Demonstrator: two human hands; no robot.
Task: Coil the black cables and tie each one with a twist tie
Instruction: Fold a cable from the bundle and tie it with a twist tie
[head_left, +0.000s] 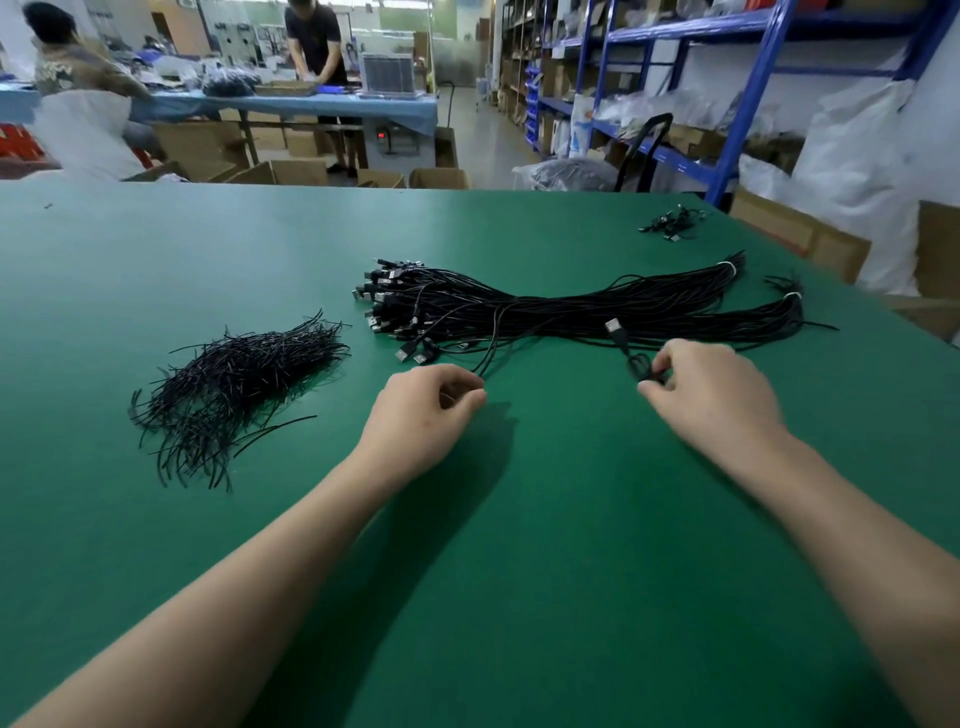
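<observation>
- Table top, green and matte (156, 260), is filling most of the view and carrying everything below.
- Big bundle of long black cables with USB plugs (545, 306) is lying across mid-table, with the plugs fanning left and the far ends banded in white.
- Loose pile of short black twist ties (234, 384) is sitting left of the bundle, apart from it.
- Left hand (421, 410) is pinching a thin black cable strand (491, 343) that is running up into the bundle.
- Right hand (711, 389) is gripping a small black cable loop (641, 364), with its silver USB plug (613, 326) pointing away. Can't tell if it's the same cable as the strand.
- Small cluster of coiled black cables (672, 223) is resting near the far right edge.
</observation>
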